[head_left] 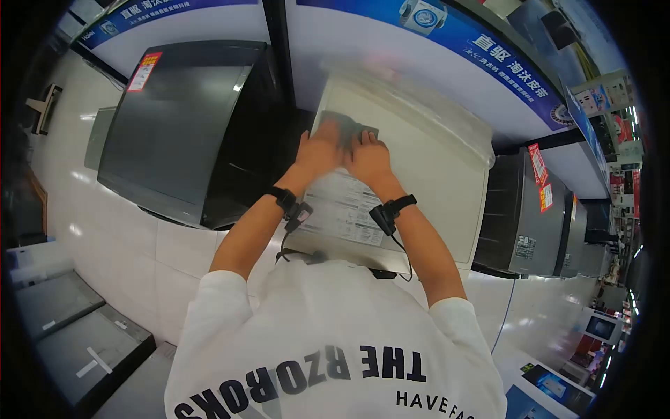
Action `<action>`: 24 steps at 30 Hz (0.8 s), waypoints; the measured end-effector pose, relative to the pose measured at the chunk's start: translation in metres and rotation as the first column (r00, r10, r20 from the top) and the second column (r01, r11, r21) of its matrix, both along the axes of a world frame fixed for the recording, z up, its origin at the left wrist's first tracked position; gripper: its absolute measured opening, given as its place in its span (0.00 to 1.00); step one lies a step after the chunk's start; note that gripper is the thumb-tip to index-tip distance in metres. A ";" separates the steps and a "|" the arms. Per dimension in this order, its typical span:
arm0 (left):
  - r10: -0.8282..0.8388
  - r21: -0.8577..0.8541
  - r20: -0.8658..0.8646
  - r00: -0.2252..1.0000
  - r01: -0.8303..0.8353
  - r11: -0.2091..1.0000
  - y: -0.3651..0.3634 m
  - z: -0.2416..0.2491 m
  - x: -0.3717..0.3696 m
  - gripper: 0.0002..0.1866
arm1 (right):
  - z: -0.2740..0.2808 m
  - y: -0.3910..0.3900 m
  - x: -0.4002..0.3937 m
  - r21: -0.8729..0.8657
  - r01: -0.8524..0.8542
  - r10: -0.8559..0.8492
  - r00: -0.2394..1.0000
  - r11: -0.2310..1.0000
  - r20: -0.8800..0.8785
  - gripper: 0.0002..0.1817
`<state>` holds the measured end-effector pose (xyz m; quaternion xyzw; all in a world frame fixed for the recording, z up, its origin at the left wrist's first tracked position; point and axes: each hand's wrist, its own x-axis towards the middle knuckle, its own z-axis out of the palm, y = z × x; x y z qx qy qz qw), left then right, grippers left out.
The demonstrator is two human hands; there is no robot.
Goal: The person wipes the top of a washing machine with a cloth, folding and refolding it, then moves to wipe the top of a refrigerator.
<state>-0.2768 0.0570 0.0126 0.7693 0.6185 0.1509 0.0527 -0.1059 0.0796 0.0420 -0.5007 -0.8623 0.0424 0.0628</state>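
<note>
Both hands are over a grey cloth (pixel 345 128) on the top of a white appliance (pixel 433 167). My left hand (pixel 321 148), slightly blurred, lies on the cloth's left part, and its thumb sticks up. My right hand (pixel 368 158) grips the right part, fingers bent over the edge. The hands are close together, and part of the cloth is hidden under them. Nearer my body, a printed text label (pixel 342 209) covers the left front of the top. Clear plastic film (pixel 419 105) is bunched along the back edge.
To the left stands a dark grey appliance (pixel 181 126) with a red and white tag (pixel 144 72). More grey appliances (pixel 509 209) line the right side. Blue printed panels (pixel 488 63) rise behind. Boxy grey units (pixel 91 342) sit at lower left. Straps with cables circle both wrists.
</note>
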 end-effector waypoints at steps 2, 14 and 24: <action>-0.004 -0.037 0.007 1.000 0.004 0.999 -0.023 0.008 0.003 0.29 | -0.005 -0.018 0.005 0.063 -0.023 0.027 0.998 0.998 -0.051 0.26; -0.033 -0.039 -0.066 0.997 0.031 0.999 -0.065 0.003 0.057 0.34 | -0.028 -0.063 0.058 0.128 0.070 -0.050 0.987 0.989 -0.150 0.25; -0.207 -0.081 -0.045 0.977 0.203 0.976 -0.042 -0.008 0.200 0.40 | -0.038 -0.069 0.197 0.178 0.280 -0.273 0.960 0.943 -0.066 0.27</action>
